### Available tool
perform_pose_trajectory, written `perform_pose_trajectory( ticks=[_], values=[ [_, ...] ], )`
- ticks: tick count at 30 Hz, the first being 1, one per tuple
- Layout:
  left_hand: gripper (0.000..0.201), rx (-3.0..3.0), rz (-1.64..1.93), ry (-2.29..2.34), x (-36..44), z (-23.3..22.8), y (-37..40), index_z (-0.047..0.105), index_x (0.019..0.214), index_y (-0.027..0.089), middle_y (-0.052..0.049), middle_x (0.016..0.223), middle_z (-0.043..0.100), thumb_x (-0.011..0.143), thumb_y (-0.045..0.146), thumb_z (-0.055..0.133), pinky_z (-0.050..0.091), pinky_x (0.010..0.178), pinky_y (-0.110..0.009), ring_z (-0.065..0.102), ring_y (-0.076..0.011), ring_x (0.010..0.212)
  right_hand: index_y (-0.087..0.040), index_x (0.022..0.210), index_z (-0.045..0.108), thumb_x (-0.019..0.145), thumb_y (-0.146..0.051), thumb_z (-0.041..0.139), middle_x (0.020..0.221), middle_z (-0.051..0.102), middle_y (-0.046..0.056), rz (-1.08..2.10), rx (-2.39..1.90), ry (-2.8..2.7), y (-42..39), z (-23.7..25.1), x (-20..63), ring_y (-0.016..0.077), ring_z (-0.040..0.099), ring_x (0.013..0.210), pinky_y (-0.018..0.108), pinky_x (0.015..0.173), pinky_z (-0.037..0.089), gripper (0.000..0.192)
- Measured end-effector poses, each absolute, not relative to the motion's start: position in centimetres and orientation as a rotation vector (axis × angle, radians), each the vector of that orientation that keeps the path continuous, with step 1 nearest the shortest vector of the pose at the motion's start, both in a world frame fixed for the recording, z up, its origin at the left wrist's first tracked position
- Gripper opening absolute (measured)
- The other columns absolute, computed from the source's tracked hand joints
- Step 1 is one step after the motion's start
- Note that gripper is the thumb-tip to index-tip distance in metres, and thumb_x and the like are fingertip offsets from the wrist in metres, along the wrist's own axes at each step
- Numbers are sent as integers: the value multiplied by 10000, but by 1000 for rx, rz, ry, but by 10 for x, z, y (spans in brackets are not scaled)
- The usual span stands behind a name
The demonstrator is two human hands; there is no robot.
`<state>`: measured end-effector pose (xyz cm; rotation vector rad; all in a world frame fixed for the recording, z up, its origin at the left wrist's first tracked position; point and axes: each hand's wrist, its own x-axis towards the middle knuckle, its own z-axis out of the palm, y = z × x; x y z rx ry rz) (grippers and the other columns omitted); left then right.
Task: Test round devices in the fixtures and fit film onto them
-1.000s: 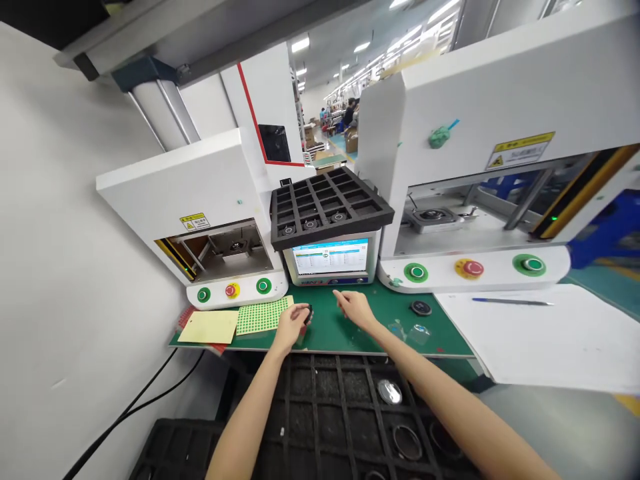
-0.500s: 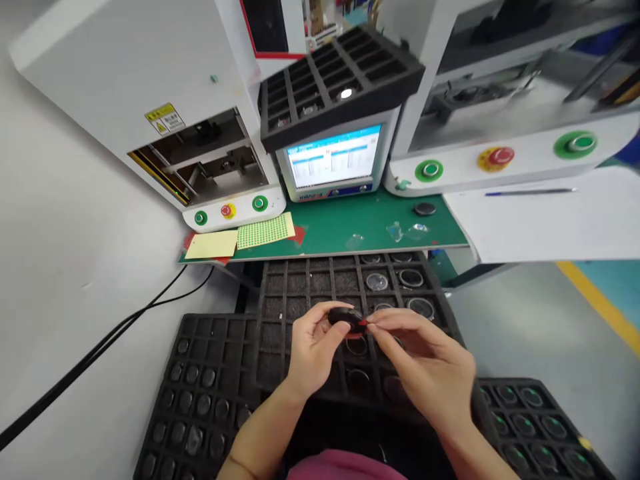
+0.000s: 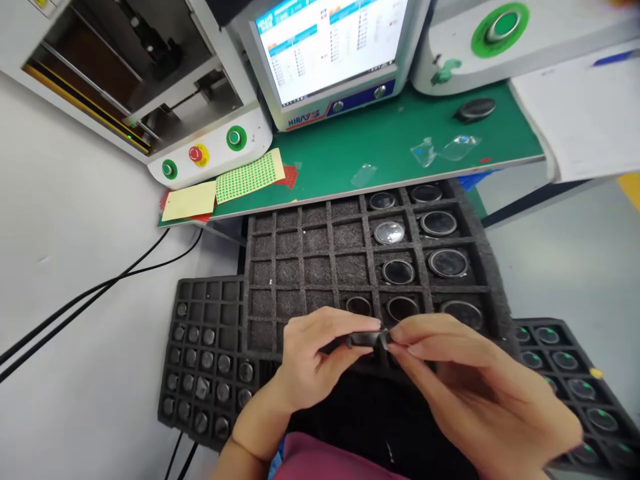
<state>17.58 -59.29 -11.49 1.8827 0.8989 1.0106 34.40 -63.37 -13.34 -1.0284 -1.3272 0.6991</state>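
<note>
A small round black watch case [image 3: 366, 339] is held edge-on in front of me, above the near edge of a black foam tray [image 3: 306, 255]. My left hand [image 3: 320, 357] grips its left side between thumb and fingers. At the case's right end, the fingertips of my right hand [image 3: 465, 373] are pinched together on a dark bit of its edge. Fingers cover much of the case. Round dark-glass watch cases, such as one watch case [image 3: 449, 263], lie in the tray's right-hand compartments.
Behind the tray is a green bench [image 3: 330, 160] with a monitor [image 3: 340, 60], a green-dotted sticker sheet [image 3: 250, 177], clear film scraps [image 3: 364, 175] and a black disc [image 3: 476, 109]. More filled trays stand at lower left [image 3: 210, 363] and right [image 3: 575, 373]. Cables [image 3: 115, 277] run along the left wall.
The view has moved closer and lower over the tray. The watch case has turned more edge-on, and the red piece seen at its right end no longer shows. Both hands stay on it.
</note>
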Motion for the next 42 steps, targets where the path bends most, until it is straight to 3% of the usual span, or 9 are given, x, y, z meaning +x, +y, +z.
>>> perform_pose_trajectory(
  ticks=[6,12,20,28,32,34,37,40,42],
  values=[
    [247,1870,958,865,179,-122,-586,712,1138,225,-49,972,784,902,173,659,592,773,-222,739,-149,853,-203,889,596,843,32,558,803,615,8,786,-931,-1484,-620,-136,361,104,636,714,190,604,546,242],
    [234,1827,963,866,182,-125,-580,710,1120,222,-41,976,781,899,160,663,577,795,-209,731,-137,869,-200,1079,626,814,56,640,915,702,28,699,-968,-1350,-621,-144,357,135,695,843,222,742,595,368],
    [184,1883,967,902,184,-126,-570,724,1067,222,-30,861,776,891,198,676,567,675,-205,722,-139,742,-168,934,634,804,82,646,784,708,19,638,-955,-1353,-608,-136,360,131,696,747,225,673,600,282],
    [204,1929,1008,930,189,-131,-576,698,1098,203,-46,932,780,912,157,628,589,735,-202,737,-141,810,-178,868,599,824,58,582,782,706,26,521,-1071,-1546,-605,-126,365,121,698,735,200,667,594,241],
    [136,1630,1185,1260,187,-138,-571,710,1020,211,-15,892,770,915,188,627,589,718,-187,738,-121,762,-182,852,585,832,53,533,765,693,17,581,-1003,-1700,-606,-119,366,108,688,705,180,631,586,241],
    [99,1276,1371,1457,181,-141,-563,689,976,199,1,845,754,918,257,634,595,716,-214,733,-122,724,-202,853,599,855,5,544,777,704,3,557,-1057,-1747,-589,-126,375,116,699,711,194,645,590,214],
    [223,944,1391,1485,170,-145,-553,646,922,169,-18,819,753,889,388,660,571,653,-235,698,-127,662,-237,874,619,880,-218,639,836,716,1,467,-1451,-1585,-526,-151,398,158,710,749,280,718,598,28],
    [283,897,1177,1445,163,-146,-556,613,884,164,-68,827,775,878,445,645,493,579,-225,675,-143,670,-194,1052,579,778,-266,735,1044,700,81,513,-1596,-1568,-439,-175,415,210,704,815,356,738,591,323],
    [280,905,1099,1446,158,-148,-562,598,896,174,-80,851,783,891,453,619,492,637,-243,699,-172,778,-169,1014,590,732,-229,760,1032,681,105,536,-1696,-1595,-393,-185,417,212,682,773,372,737,573,334]
  ],
)
